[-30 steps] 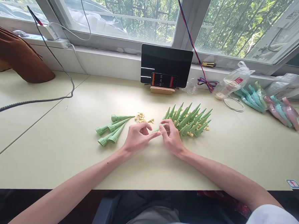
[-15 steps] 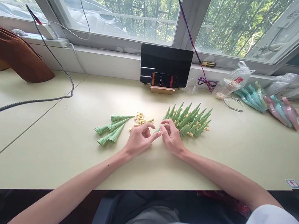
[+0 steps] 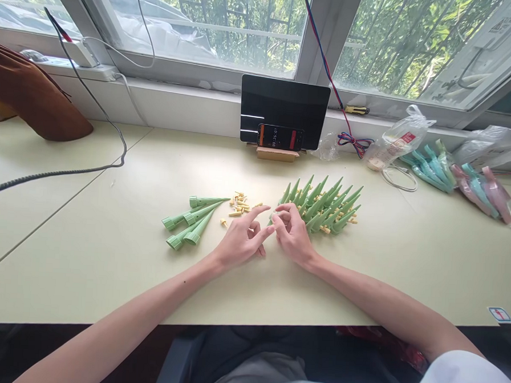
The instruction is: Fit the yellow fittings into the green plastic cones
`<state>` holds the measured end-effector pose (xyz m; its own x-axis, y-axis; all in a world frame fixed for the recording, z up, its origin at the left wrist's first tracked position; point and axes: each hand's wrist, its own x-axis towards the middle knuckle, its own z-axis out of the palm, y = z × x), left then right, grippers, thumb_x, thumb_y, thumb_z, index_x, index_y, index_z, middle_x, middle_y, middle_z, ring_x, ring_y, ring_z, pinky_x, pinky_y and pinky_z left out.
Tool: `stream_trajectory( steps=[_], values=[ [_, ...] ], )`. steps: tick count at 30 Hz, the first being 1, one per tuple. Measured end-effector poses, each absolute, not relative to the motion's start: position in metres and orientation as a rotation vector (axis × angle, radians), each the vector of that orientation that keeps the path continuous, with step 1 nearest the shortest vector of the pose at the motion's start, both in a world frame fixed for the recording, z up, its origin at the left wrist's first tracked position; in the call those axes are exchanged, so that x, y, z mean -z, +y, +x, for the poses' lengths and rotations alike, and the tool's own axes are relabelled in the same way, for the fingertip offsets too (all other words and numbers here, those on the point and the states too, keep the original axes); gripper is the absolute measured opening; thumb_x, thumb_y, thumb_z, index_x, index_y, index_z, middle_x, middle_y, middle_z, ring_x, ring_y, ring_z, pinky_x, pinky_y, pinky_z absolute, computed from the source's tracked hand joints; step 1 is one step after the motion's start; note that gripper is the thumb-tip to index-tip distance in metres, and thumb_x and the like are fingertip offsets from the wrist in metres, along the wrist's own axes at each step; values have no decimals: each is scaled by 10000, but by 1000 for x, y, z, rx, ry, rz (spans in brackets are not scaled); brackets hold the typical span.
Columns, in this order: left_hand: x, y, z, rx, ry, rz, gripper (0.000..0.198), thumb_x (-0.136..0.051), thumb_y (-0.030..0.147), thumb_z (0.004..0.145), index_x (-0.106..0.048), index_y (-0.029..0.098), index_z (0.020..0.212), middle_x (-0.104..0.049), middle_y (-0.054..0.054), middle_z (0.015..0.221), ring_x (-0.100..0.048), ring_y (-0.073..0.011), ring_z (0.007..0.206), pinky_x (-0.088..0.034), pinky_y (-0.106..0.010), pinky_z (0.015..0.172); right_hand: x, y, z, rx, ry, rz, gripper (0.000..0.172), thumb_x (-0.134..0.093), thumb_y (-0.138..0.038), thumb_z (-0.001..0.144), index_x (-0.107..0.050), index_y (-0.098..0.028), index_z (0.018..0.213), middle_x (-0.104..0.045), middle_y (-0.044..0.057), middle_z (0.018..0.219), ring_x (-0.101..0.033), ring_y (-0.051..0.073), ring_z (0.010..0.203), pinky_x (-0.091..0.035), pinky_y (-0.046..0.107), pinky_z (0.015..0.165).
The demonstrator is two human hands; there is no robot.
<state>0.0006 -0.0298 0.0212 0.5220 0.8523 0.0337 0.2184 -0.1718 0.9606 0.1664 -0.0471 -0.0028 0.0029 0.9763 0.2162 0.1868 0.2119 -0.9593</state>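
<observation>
My right hand (image 3: 295,235) is closed, thumb and fingers curled round a green plastic spike (image 3: 271,220), most of which they hide. Close on its left is my left hand (image 3: 242,237), with index finger and thumb stretched out and apart; nothing shows between them. Its thumb tip comes near the right thumb. Several small yellow plugs (image 3: 239,204) lie just beyond the left hand. To its left, several green cone-shaped spikes (image 3: 200,212) rest with hollow ends facing left. Beyond the right hand is a dense group of green spikes with yellow plugs (image 3: 329,204).
A phone (image 3: 280,138) showing a timer leans on a dark tablet (image 3: 286,101) at the back of the table. Bagged bottles (image 3: 397,142) and wrapped coloured pieces (image 3: 432,166) stand at the back right. A black braided cable (image 3: 68,172) crosses the left side.
My left index finger has straightened and parted from the thumb, while the other left fingers have dropped slightly. My right hand has barely moved.
</observation>
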Motion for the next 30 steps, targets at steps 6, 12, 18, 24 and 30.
stream_trajectory(
  steps=[6,12,18,24,30],
  values=[
    [-22,-29,-1,-711,876,1712,534,-558,479,919,-504,251,1399,-540,65,589,-699,-174,521,-534,-235,543,3,-47,166,-941,-1407,-1182,214,-511,-426,954,-441,-240,1037,-570,-34,755,-490,105,533,-403,223,483],
    [-19,-28,-1,-725,867,1731,496,-565,447,923,-511,215,1357,-527,72,563,-701,-176,546,-507,-227,545,4,-47,166,-934,-1404,-1165,220,-515,-420,952,-435,-240,1049,-570,-33,768,-507,109,552,-424,228,503],
    [-17,-27,1,-755,848,1774,448,-558,429,931,-509,197,1312,-528,65,588,-699,-170,624,-508,-231,588,4,-47,166,-904,-1429,-1162,208,-513,-393,951,-439,-230,1057,-574,-29,786,-546,119,616,-453,240,562],
    [-16,-24,2,-812,830,1813,366,-577,411,916,-564,199,1214,-562,37,653,-672,-159,684,-550,-272,701,3,-48,166,-911,-1452,-1152,212,-501,-391,959,-430,-231,1079,-580,-28,803,-578,131,658,-477,258,602],
    [-14,-23,2,-890,882,1875,333,-601,419,893,-615,201,1144,-598,10,748,-604,-129,719,-571,-258,721,3,-48,167,-896,-1463,-1167,217,-501,-392,958,-429,-230,1083,-578,-27,795,-562,132,662,-453,252,597]
  ],
)
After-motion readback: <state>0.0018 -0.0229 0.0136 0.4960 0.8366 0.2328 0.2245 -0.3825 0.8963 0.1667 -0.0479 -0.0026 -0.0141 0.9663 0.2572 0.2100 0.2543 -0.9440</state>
